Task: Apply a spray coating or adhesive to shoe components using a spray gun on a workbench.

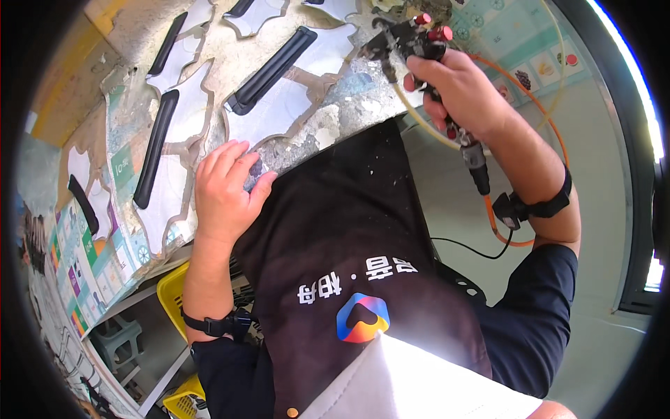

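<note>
One spray gun was gripped by the right hand near the table edge, its orange hose best held clear of the black strips, the left hand loosely spread, seemingly empty.

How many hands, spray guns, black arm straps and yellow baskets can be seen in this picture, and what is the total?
Hands: 2
Spray gun: 1
Black arm straps: 2
Yellow baskets, both partly visible: 2
Total: 7
</note>
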Tool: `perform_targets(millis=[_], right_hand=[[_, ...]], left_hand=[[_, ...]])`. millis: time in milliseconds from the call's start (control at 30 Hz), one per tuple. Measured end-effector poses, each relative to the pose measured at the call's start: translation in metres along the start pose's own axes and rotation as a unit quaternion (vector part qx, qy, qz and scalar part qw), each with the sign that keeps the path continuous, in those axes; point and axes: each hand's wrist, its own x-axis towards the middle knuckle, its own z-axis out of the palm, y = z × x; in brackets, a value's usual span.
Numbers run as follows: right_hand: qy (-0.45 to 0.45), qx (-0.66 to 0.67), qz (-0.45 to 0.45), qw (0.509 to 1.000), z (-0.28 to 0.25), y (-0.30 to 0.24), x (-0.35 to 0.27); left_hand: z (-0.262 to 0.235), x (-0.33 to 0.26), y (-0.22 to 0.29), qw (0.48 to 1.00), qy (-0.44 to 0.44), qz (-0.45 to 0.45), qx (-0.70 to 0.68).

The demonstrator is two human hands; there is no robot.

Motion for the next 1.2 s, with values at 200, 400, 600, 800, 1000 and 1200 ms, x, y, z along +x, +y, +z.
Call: perform_targets(millis=[200,400,600,800,1000,1200], right_hand=[[0.018,-0.005,0.019,1.000,-0.006,0.011,0.008],[-0.002,-0.028,0.017,0.999,0.000,0.007,0.002],[-0.027,-0.043,-0.011,0.999,0.014,-0.006,-0.002],[-0.056,-0.034,-0.023,0.998,0.027,-0.015,-0.014],[-0.109,-0.036,-0.035,0.993,0.032,-0.021,-0.035],[-0.111,-0.043,-0.023,0.993,0.033,-0.023,-0.044]], left_hand=[[0.001,-0.002,0.000,1.000,0.019,0.003,-0.002],[0.003,-0.002,-0.002,0.999,0.033,-0.006,-0.008],[0.004,-0.001,0.000,0.998,0.057,-0.028,-0.016],[0.004,0.000,-0.001,0.988,0.078,-0.131,-0.023],[0.007,0.000,-0.004,0.990,0.097,-0.102,-0.006],[0.008,-0.001,-0.006,0.993,0.109,-0.051,0.012]])
